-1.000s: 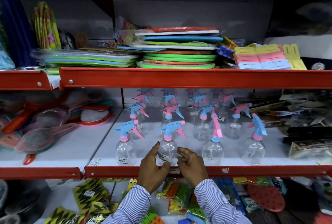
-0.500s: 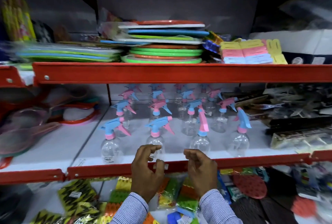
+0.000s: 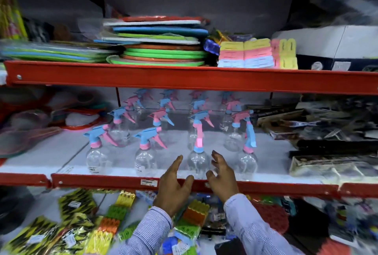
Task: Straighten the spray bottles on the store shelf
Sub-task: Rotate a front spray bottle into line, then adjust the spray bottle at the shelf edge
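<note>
Several clear spray bottles with pink and blue trigger heads stand in rows on the white middle shelf [image 3: 272, 164]. In the front row, the third bottle [image 3: 196, 159] has its pink trigger turned toward me, unlike the two bottles [image 3: 145, 160] to its left, whose nozzles point left. My left hand [image 3: 173, 185] and my right hand [image 3: 222, 175] are open on either side of that third bottle, fingers spread, not touching it. A fourth front bottle [image 3: 248, 160] stands just right of my right hand.
A red shelf rail [image 3: 102, 181] runs along the front edge below the bottles. Stacked coloured mats [image 3: 163, 54] fill the shelf above. Dark packaged goods [image 3: 327, 148] crowd the right of the bottle shelf, and packets [image 3: 81, 230] lie on the shelf below.
My hands let go of the second front bottle and moved right, opening on either side of the third one. The view has shifted right too.
</note>
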A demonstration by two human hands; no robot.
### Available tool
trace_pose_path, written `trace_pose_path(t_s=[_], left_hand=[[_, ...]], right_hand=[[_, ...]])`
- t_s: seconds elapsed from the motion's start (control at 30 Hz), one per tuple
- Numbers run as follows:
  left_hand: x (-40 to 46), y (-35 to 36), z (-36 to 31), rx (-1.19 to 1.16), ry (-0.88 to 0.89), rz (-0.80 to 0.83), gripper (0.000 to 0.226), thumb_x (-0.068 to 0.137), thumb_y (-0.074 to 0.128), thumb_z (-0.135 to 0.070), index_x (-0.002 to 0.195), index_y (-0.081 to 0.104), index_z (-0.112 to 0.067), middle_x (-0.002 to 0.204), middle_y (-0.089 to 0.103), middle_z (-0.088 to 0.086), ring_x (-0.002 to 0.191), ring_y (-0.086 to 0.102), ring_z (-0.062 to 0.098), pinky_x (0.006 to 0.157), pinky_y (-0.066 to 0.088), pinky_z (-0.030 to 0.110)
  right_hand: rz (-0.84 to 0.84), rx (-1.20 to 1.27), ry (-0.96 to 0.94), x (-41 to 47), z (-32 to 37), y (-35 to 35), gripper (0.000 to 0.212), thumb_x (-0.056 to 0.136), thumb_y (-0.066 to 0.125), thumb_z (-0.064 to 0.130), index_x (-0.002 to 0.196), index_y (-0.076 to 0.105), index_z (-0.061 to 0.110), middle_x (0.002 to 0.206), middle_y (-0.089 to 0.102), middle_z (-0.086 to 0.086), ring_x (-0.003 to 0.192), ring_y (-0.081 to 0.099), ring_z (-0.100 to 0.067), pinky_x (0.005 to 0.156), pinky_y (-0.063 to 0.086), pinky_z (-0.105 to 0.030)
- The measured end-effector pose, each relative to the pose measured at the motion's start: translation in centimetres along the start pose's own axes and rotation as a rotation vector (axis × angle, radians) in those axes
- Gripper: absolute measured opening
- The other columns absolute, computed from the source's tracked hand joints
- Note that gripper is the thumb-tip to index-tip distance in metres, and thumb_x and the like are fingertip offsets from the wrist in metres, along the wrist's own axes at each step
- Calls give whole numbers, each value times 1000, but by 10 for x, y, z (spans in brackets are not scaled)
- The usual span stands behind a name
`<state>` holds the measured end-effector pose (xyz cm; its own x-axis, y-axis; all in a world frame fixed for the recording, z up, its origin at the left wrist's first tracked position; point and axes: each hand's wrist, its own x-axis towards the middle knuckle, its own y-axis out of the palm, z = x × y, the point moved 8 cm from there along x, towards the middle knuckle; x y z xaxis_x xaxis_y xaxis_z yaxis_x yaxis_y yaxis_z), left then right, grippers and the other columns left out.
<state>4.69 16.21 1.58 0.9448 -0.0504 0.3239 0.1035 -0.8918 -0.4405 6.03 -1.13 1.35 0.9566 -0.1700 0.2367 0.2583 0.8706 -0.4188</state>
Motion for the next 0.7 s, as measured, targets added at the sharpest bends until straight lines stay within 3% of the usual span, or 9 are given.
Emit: trace_pose_path(t_s=[0.07,0.17,0.33,0.6,0.7], left_hand=[[-3,5,-3,12,-16,-13,64,80,59,-33,141,40,-24,142,48,-3,131,45,14,111,39,37],[-6,10,-9,47,4,-35,59,78,57,-33,135,46,-22,135,51,-4,125,48,12,107,39,30],[4,11,-8,73,-16,-16,63,75,53,-35,136,46,-18,134,49,-1,122,50,15,106,43,38],[19,17,-14,58,-50,71,66,78,52,-32,141,39,-16,146,43,4,131,44,21,108,41,45],[16,10,-13,14,-51,3,63,82,57,-26,142,38,-18,141,44,4,126,47,23,102,46,44]], right_hand=[[98,-22,34,7,-3,5,67,84,50,1,145,27,18,143,46,-8,133,44,-24,101,43,-31],[178,-32,13,9,1,9,67,81,48,-2,143,33,18,140,50,-4,129,48,-20,103,41,-27],[108,-6,0,4,1,1,59,80,52,0,137,44,14,134,57,-7,122,55,-19,105,45,-37],[-31,0,2,-8,3,-13,40,81,59,6,120,57,13,118,66,-1,97,63,-11,85,51,-24],[-33,1,24,-6,0,-15,43,82,59,7,124,54,14,124,64,-3,101,63,-14,85,50,-24]])
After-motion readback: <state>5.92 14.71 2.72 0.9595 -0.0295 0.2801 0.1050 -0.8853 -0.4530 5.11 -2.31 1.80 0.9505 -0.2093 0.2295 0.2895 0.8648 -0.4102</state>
